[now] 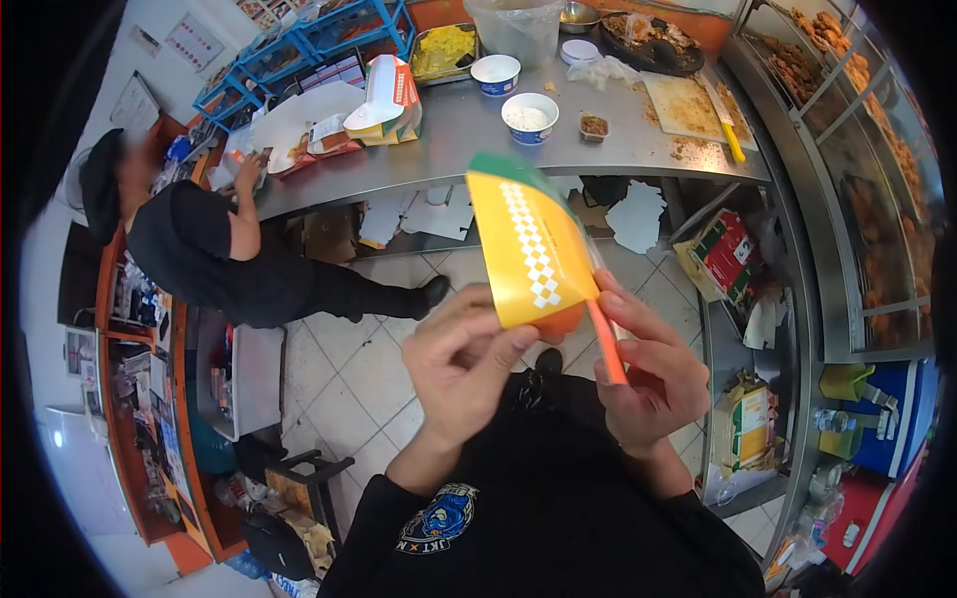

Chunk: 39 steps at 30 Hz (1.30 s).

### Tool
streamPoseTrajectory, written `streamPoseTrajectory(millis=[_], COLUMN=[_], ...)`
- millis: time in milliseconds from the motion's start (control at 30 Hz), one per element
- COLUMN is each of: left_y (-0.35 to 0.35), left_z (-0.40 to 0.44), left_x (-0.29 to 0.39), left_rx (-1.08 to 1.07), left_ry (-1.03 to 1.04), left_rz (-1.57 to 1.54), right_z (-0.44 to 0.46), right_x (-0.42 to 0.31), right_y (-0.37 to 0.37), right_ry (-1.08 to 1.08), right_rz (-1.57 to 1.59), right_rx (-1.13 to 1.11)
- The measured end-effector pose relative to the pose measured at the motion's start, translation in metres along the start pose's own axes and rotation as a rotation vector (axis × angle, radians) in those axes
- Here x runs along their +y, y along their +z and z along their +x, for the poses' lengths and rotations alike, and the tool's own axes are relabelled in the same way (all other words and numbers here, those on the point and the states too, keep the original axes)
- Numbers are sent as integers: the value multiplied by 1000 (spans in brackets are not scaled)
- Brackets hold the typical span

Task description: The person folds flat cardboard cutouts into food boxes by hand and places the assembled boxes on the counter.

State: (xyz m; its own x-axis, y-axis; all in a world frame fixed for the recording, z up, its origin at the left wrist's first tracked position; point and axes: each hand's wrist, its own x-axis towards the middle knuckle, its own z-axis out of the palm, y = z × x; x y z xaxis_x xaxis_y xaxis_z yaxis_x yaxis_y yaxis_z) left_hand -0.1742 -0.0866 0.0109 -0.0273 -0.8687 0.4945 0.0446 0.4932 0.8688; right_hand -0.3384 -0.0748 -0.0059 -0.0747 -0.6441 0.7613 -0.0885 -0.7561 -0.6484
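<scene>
The fingers (508,348) of the left hand (454,374) pinch the lower edge of one yellow carton (523,239), thumb bent inward; those of the right hand (655,384) curl and pinch its orange flap (608,341). Both forearms angle upward, the carton tilted above and between the fingers. Well left of them, one co-worker (189,239) stands at the worktop (449,135). Beyond the fingers, it carries one tray (439,77) of yellow food (444,48), two blue-and-white tubs (528,134), one small cup (593,127), one cutting board (683,110), one yellow-handled knife (733,142).
</scene>
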Motion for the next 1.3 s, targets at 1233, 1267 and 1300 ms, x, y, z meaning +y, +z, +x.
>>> streamPoseTrajectory(millis=[1233,1267,1300], left_y=[2,1,1], left_z=[2,2,3], left_x=[-13,-12,-11], left_rx=[223,208,194], left_ry=[10,12,15], left_rz=[-73,-60,-47], right_z=[32,31,32], right_x=[-9,-8,-9], right_y=[15,15,15], right_ry=[270,261,261], right_rz=[140,141,133], right_rx=[-87,-80,-85])
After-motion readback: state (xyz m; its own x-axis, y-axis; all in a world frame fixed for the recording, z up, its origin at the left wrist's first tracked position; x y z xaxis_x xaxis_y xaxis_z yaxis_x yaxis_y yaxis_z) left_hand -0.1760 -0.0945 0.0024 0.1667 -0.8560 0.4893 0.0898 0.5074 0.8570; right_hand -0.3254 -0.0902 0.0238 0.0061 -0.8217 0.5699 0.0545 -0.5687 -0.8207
